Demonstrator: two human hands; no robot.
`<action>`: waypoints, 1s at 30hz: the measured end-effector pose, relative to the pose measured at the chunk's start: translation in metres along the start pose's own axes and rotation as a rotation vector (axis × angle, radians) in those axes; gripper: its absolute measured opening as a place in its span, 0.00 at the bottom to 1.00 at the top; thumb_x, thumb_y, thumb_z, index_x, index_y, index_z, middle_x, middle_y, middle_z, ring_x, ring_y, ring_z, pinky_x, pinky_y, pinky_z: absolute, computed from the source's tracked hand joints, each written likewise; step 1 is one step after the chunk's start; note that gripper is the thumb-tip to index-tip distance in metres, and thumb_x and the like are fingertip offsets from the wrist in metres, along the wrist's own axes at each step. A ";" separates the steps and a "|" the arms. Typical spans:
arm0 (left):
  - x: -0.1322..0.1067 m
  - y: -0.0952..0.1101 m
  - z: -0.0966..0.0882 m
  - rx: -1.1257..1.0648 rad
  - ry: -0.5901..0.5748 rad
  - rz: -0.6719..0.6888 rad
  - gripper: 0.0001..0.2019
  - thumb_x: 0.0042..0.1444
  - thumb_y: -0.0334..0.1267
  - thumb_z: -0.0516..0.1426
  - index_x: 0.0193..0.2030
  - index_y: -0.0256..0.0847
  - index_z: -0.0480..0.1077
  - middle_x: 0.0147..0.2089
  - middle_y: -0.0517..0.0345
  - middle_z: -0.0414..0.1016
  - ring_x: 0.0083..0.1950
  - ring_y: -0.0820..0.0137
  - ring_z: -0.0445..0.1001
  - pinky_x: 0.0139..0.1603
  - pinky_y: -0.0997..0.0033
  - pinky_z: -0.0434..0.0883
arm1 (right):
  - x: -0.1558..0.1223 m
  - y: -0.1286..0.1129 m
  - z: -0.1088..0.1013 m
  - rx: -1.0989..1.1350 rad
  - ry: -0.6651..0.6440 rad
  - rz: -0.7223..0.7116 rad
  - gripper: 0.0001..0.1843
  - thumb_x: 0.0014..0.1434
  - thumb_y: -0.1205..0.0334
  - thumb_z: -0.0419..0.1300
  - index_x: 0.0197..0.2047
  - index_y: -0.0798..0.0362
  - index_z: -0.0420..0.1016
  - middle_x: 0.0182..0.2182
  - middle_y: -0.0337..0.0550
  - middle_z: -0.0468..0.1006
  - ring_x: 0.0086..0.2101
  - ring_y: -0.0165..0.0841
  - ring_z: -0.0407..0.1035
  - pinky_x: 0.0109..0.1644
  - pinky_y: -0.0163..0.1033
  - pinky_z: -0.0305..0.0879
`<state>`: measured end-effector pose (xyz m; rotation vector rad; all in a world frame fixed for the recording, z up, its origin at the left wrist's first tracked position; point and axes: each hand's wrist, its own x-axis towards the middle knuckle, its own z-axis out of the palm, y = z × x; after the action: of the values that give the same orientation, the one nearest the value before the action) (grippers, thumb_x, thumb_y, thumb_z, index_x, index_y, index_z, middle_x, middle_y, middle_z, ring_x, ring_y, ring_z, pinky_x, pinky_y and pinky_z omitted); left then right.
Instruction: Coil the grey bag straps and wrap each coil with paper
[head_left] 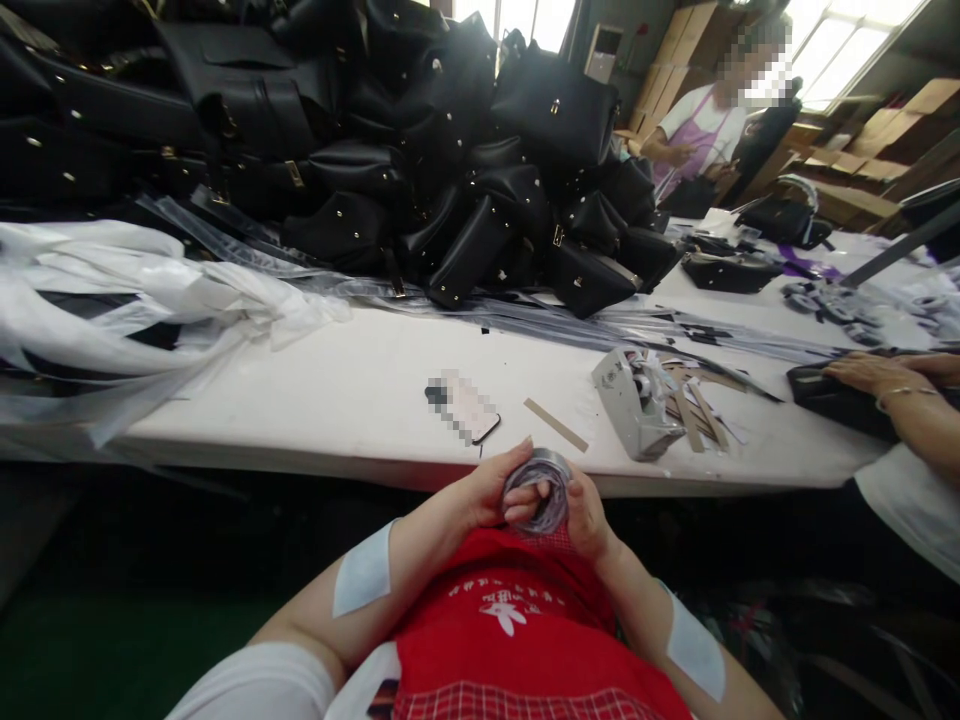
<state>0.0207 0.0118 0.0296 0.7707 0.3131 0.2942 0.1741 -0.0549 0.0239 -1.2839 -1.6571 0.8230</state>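
Note:
Both my hands hold a grey roll of tape [541,482] just in front of my red apron, below the near edge of the white table [360,390]. My left hand [496,490] wraps its fingers round the roll's left side, with fingertips inside the ring. My right hand [589,515] grips the roll's right side. On the table just beyond lie a phone [466,407], a narrow tan strip [555,424] and a grey tape dispenser [634,400].
A large heap of black handbags [450,150] fills the far side of the table. Clear plastic bags [135,300] pile up at the left. A co-worker's hands [885,375] rest on a black bag at the right; another person stands far back right among cardboard boxes.

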 end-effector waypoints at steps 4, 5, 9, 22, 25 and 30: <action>-0.003 -0.005 -0.002 0.224 0.407 0.237 0.28 0.54 0.63 0.53 0.31 0.35 0.70 0.21 0.61 0.68 0.23 0.74 0.65 0.27 0.74 0.64 | 0.006 0.002 -0.012 -0.074 -0.156 0.055 0.28 0.65 0.39 0.43 0.36 0.53 0.71 0.31 0.44 0.77 0.31 0.36 0.69 0.38 0.38 0.64; -0.006 -0.006 -0.003 0.325 0.465 0.288 0.25 0.54 0.60 0.55 0.36 0.36 0.71 0.27 0.60 0.72 0.28 0.73 0.68 0.31 0.74 0.65 | 0.006 0.006 -0.014 -0.128 -0.220 0.067 0.28 0.66 0.40 0.43 0.35 0.53 0.71 0.30 0.43 0.76 0.31 0.35 0.69 0.38 0.38 0.63; -0.021 -0.030 -0.010 0.648 0.450 0.295 0.18 0.60 0.52 0.53 0.44 0.39 0.72 0.39 0.57 0.75 0.38 0.71 0.71 0.41 0.74 0.68 | -0.001 0.026 -0.005 -0.169 -0.409 0.098 0.31 0.66 0.40 0.40 0.31 0.54 0.69 0.27 0.41 0.73 0.29 0.32 0.65 0.35 0.36 0.60; -0.055 -0.063 -0.014 0.788 0.572 0.170 0.17 0.60 0.48 0.53 0.47 0.42 0.76 0.50 0.54 0.79 0.51 0.65 0.75 0.57 0.68 0.67 | 0.072 0.054 -0.033 -0.984 -0.024 0.167 0.14 0.63 0.56 0.57 0.47 0.55 0.73 0.40 0.48 0.76 0.42 0.37 0.69 0.47 0.38 0.63; -0.058 -0.060 -0.014 0.784 0.575 0.149 0.18 0.61 0.48 0.51 0.45 0.40 0.77 0.48 0.53 0.80 0.50 0.64 0.76 0.56 0.68 0.68 | 0.079 0.064 -0.028 -1.105 -0.028 0.158 0.11 0.63 0.61 0.56 0.44 0.56 0.75 0.40 0.53 0.75 0.45 0.41 0.68 0.49 0.41 0.61; -0.067 -0.060 -0.024 0.773 0.579 0.147 0.19 0.61 0.49 0.51 0.46 0.39 0.76 0.47 0.52 0.79 0.49 0.64 0.76 0.54 0.68 0.68 | 0.082 0.075 -0.026 -1.214 -0.058 0.155 0.14 0.66 0.66 0.50 0.38 0.58 0.77 0.37 0.55 0.77 0.40 0.41 0.70 0.46 0.41 0.61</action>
<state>-0.0407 -0.0392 -0.0186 1.4696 0.9522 0.5476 0.2194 0.0432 -0.0121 -2.1931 -2.1938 -0.1961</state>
